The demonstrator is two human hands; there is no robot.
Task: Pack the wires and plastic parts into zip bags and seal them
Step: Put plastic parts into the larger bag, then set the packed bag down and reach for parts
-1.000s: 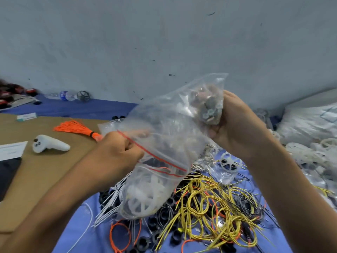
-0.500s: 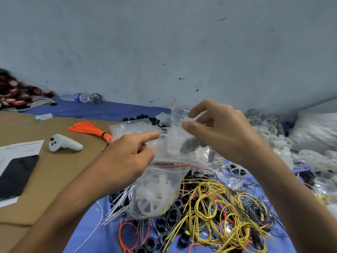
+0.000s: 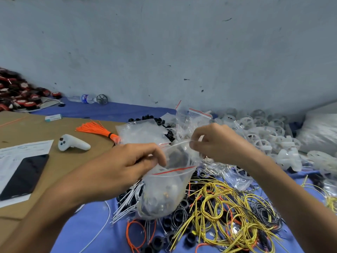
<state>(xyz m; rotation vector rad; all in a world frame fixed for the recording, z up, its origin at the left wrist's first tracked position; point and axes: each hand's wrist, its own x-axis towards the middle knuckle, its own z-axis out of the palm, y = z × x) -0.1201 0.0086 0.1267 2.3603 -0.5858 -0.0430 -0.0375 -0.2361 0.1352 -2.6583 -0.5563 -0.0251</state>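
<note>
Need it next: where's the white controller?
Head view, left: the white controller lies on the brown cardboard, between the orange wire bundle and the black phone.

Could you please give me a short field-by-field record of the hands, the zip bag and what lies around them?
left hand: pinches the near lip of the zip bag
right hand: pinches the far lip
zip bag: mouth held open, unsealed; contents blurred
beside bag: yellow wires, black rings
far right: white plastic wheels
left side: white controller, orange wire bundle, phone
</note>
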